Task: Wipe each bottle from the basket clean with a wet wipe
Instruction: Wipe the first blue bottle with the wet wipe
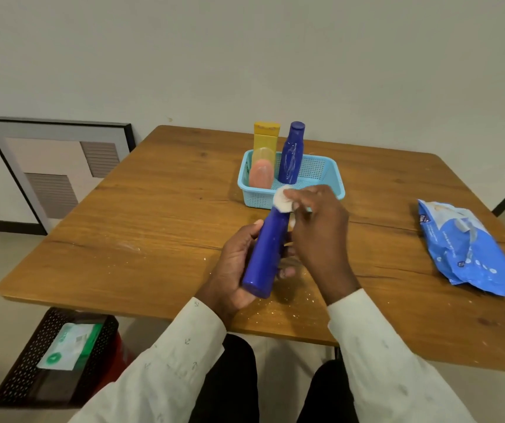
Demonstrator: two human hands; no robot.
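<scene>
My left hand (234, 264) grips a blue bottle (265, 254) with a white cap (282, 199), tilted up and away from me above the table's near middle. At the bottle's neck my right hand (315, 227) is closed on a small white wet wipe (292, 220), mostly hidden by the fingers. Behind them stands a light blue basket (321, 178) holding a second blue bottle (291, 154), a yellow bottle (266, 138) and a pink bottle (262, 175), all upright at its left end.
A blue wet-wipe pack (464, 248) lies on the wooden table (153, 209) at the right. White crumbs speckle the table near its front edge. On the floor at left sit a black perforated bin (53, 355) and a framed picture (56, 166) leaning on the wall.
</scene>
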